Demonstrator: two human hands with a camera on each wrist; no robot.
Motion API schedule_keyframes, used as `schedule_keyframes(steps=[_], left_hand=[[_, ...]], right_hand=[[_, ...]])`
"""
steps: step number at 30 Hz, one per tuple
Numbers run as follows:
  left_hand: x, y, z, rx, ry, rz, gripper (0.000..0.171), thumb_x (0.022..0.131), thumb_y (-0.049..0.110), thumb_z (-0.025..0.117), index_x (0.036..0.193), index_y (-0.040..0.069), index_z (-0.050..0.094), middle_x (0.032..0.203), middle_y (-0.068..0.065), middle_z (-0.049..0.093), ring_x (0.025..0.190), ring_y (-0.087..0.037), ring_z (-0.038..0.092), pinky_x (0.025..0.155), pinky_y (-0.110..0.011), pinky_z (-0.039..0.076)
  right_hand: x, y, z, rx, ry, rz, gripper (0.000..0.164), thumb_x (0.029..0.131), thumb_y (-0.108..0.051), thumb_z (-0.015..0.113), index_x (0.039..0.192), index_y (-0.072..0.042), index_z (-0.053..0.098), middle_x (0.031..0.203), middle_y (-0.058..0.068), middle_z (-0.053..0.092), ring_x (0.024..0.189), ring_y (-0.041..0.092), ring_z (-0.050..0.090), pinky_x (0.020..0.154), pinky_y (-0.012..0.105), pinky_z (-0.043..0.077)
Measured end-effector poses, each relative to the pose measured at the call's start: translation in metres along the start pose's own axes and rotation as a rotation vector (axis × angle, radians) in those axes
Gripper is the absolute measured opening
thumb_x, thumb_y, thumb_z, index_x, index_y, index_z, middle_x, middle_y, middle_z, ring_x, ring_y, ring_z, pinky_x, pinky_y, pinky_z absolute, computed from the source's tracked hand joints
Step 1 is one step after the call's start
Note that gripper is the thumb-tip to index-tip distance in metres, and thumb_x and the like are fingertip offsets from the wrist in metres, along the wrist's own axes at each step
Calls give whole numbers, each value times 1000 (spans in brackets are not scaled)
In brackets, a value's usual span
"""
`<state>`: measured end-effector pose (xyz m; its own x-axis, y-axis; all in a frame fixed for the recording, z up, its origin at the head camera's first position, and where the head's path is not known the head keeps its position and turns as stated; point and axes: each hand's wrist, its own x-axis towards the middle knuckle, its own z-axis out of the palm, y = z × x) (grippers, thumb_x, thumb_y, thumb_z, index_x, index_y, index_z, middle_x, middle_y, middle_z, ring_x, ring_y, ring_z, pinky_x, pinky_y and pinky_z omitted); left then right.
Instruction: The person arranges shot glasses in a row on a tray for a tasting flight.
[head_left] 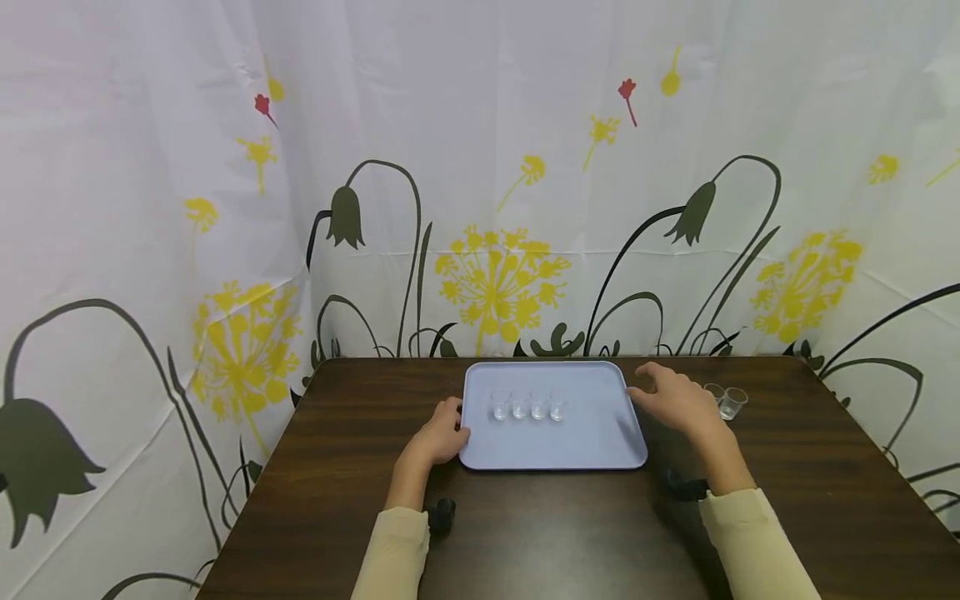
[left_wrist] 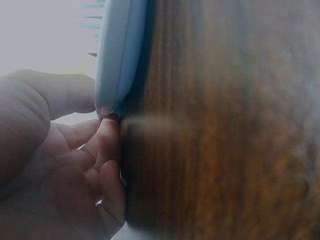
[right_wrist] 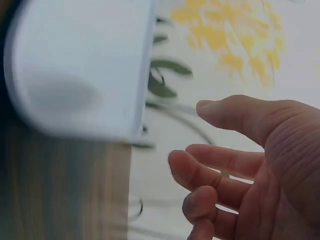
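A pale blue tray lies on the dark wooden table, and several small clear glasses stand in a row on its left half. At the tray's left side, my left hand pinches the edge. The left wrist view shows the thumb against the rim and the fingertips tucked at the underside. My right hand is raised by the tray's right edge, holding nothing. In the right wrist view its fingers are loosely bent, with a gap between them and the tray.
Two more small clear glasses are on the table to the right of my right hand, one partly hidden behind it. A white curtain with a flower print hangs along the table's far edge and the left side.
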<state>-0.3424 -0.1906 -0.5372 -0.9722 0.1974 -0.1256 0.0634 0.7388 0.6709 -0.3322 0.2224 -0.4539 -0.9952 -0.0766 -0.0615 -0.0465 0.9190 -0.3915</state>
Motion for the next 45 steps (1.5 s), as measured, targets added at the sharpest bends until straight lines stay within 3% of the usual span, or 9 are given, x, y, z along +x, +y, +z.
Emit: schedule_keyframes(steps=[3, 7, 15, 22, 28, 36, 45], left_hand=[[7, -8, 4, 11, -13, -2, 59, 100, 18, 58, 153, -2, 42, 139, -23, 52, 115, -34, 60, 104, -55, 49], [5, -6, 2, 17, -32, -5, 60, 101, 19, 56, 154, -3, 41, 142, -23, 51, 117, -34, 60, 105, -53, 48], [-16, 21, -11, -16, -24, -11, 56, 100, 11, 57, 152, -7, 43, 141, -27, 50, 120, -38, 59, 110, -59, 46], [1, 0, -1, 31, -15, 26, 56, 100, 17, 56, 150, -6, 43, 138, -26, 51, 113, -34, 60, 102, -53, 50], [3, -3, 0, 21, -13, 3, 57, 100, 19, 57, 151, -3, 43, 137, -23, 53, 113, -33, 61, 103, -53, 49], [-15, 20, -10, -4, -17, -25, 54, 102, 11, 56, 151, -6, 43, 140, -27, 51, 120, -38, 59, 110, -59, 46], [-17, 25, -10, 10, -12, -46, 53, 103, 12, 55, 152, -5, 43, 141, -25, 52, 120, -37, 60, 111, -58, 46]], right_hand=[[-3, 21, -9, 40, 14, 22, 65, 105, -52, 61, 151, -7, 56, 123, 22, 75, 100, 39, 74, 74, 58, 54], [-5, 39, -20, 68, 26, 64, 68, 106, -54, 59, 153, -6, 52, 131, 25, 71, 104, 41, 73, 75, 58, 54], [-12, 62, -30, 33, 4, 195, 74, 104, -55, 59, 157, -4, 45, 147, 33, 59, 121, 59, 61, 86, 70, 47], [-11, 86, -27, 54, 3, 273, 75, 104, -52, 61, 158, -3, 43, 148, 34, 57, 122, 60, 60, 87, 71, 46], [-11, 90, -28, 59, -20, 299, 76, 103, -53, 62, 158, -3, 44, 152, 38, 51, 126, 63, 56, 89, 72, 46], [-11, 89, -27, 34, -18, 323, 71, 103, -49, 63, 154, -1, 48, 152, 39, 50, 126, 64, 55, 91, 73, 46], [-7, 84, -19, -41, 62, 282, 54, 102, -31, 65, 143, 3, 55, 130, 36, 65, 107, 58, 65, 78, 66, 49]])
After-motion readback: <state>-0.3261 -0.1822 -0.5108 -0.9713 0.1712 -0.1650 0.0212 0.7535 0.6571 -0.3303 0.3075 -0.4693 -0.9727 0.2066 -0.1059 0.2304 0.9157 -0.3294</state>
